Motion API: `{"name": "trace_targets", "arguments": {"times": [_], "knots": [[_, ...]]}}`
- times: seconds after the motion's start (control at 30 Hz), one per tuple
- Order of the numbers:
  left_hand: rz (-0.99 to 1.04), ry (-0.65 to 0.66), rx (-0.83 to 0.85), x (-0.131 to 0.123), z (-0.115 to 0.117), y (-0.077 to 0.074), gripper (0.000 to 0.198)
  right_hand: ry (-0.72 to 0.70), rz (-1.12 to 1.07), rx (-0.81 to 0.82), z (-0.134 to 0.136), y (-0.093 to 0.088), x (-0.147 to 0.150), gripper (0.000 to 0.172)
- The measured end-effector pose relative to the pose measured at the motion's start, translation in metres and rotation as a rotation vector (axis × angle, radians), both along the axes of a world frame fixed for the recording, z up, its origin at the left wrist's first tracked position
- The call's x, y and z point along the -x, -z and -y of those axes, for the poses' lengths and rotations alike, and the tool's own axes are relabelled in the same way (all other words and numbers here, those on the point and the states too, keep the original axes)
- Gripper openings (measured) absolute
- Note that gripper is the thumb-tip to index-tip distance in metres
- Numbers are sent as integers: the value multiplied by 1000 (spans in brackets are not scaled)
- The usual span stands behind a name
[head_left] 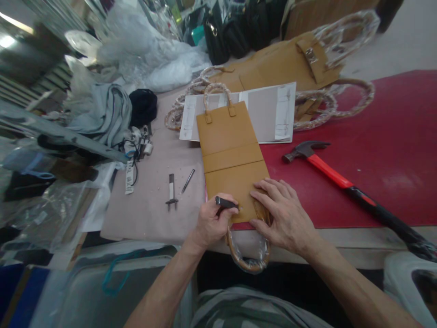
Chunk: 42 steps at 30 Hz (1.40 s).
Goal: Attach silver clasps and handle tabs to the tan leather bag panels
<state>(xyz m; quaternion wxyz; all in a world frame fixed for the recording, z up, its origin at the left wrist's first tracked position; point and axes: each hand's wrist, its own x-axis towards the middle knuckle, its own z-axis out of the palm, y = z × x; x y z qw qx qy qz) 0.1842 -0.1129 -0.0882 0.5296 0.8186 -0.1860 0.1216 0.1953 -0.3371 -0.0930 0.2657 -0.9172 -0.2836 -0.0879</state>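
A flat tan leather bag piece (233,152) lies lengthwise before me, with a plastic-wrapped handle (217,87) at its far end and another wrapped handle (248,265) hanging over the table's near edge. My left hand (213,219) grips a short dark rod-like punch (226,203), its tip at the leather close to the near handle tab. Spread fingers of my right hand (283,212) press on the piece's near right corner, partly covering the other tab (260,210). To the left lie a pronged metal tool (171,192) and a thin metal rod (188,181).
A claw hammer (341,183) with a red and black handle rests on the red mat (392,159). Behind the piece are an open white folder (268,116) and tan bags (273,68). Cables (138,148), cloth (107,114) and plastic wrap (150,54) crowd the left.
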Motion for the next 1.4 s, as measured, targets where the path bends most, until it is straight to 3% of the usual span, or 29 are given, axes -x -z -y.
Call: {"name": "trace_targets", "arguments": {"times": [0.47, 0.6, 0.8, 1.0, 1.1, 1.23, 1.3, 1.4], "knots": [[3, 69, -54, -5, -3, 1, 9, 1, -4, -13, -1, -2, 0, 52], [-48, 58, -56, -6, -3, -1, 9, -2, 12, -19, 0, -1, 1, 52], [97, 7, -79, -1, 2, 4, 8, -1, 31, -21, 0, -1, 2, 50], [109, -32, -116, 0, 6, 5, 7, -28, 38, -108, 1, 0, 3, 40], [102, -30, -112, 0, 7, 6, 7, 22, 119, -152, 19, -8, 2, 32], [110, -22, -119, 1, 6, 10, 7, 389, 264, 15, 76, -27, 0, 31], [113, -29, -111, 1, 6, 11, 8, 581, 208, 205, 108, -33, -2, 35], [107, -21, -105, 0, 7, 13, 9, 656, -42, 332, 140, -38, -7, 29]]}}
